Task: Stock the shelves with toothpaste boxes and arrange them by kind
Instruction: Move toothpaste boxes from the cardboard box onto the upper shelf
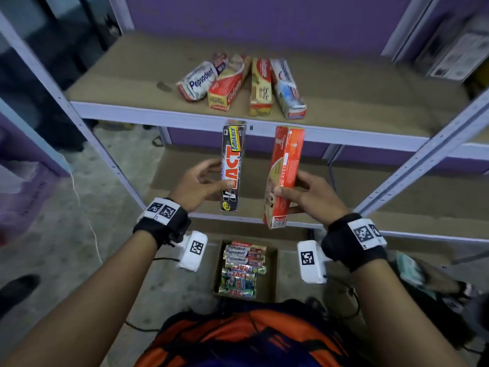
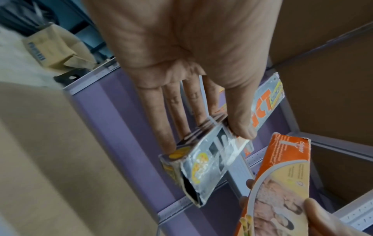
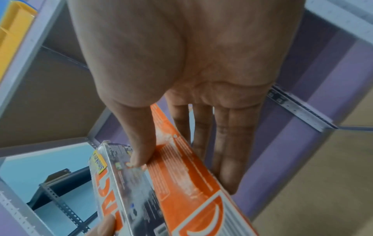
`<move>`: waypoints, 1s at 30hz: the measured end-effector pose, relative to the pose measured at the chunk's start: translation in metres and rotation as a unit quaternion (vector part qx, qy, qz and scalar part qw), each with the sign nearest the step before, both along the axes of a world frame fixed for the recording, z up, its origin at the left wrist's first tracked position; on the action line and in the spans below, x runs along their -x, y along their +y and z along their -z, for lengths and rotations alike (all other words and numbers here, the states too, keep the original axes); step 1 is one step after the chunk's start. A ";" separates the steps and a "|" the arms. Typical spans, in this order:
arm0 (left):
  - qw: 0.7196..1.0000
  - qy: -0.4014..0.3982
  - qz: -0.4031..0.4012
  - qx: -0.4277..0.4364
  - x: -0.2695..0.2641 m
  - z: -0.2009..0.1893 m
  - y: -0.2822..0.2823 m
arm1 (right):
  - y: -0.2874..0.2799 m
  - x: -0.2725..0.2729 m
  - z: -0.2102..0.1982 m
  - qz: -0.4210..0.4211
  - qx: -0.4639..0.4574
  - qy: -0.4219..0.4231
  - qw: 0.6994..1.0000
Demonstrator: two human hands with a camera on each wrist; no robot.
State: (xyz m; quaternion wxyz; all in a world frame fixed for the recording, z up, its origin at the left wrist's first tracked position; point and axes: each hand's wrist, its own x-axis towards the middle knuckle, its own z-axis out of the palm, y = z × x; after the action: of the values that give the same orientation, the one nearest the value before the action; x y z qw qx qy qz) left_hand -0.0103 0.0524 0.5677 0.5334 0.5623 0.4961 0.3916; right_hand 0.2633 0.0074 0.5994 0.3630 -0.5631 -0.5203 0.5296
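- Toothpaste boxes: two are held in the air in front of the shelf unit, one in each hand, both roughly upright and apart from each other.
- Left hand: grips the black box near its lower half, thumb on the front face and fingers behind. The print reads "Smokers" at the top end.
- Left wrist view: fingers lie along the back of the black box; the thumb presses its front face. The bottom flap looks partly open.
- Right hand: grips the red box at its lower half, thumb on the near face and fingers behind. This box tilts slightly, top end to the right.
- Right wrist view: the thumb presses the red box; the fingers run straight behind it. The black box shows just beside it.
- Upper shelf: four boxes lie flat near the front edge, fanned out side by side. From the left: a Pepsodent box, a Colgate box, a yellow-red box and a white-blue box. The first two touch, as do the last two.
- Lower shelf: sits behind both held boxes.
- Carton: stands on the floor below the hands, open at the top, holding more stacked boxes; Colgate and Pepsodent prints are readable.
- Wrist bands: black, with printed marker tags, on both wrists.
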 end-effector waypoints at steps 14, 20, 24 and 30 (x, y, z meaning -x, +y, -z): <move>0.985 0.116 -0.074 -0.106 -0.003 -0.139 0.120 | 0.120 0.009 -0.126 0.069 -0.075 -0.104 0.989; 0.930 0.318 -0.114 -0.144 -0.017 -0.162 0.166 | 0.165 0.000 -0.145 0.086 -0.060 -0.192 0.976; 0.855 0.478 -0.093 -0.180 -0.032 -0.170 0.191 | 0.191 -0.006 -0.149 0.091 -0.068 -0.305 0.945; 0.791 0.573 -0.083 -0.197 -0.048 -0.172 0.214 | 0.217 0.002 -0.151 0.086 -0.092 -0.482 0.867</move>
State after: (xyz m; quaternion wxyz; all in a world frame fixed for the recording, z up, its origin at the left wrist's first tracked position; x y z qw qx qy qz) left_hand 0.0381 0.2667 0.7401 -0.0054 0.7331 0.6676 0.1299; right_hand 0.2616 0.2246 0.7506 0.1613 -0.7551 -0.6260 0.1091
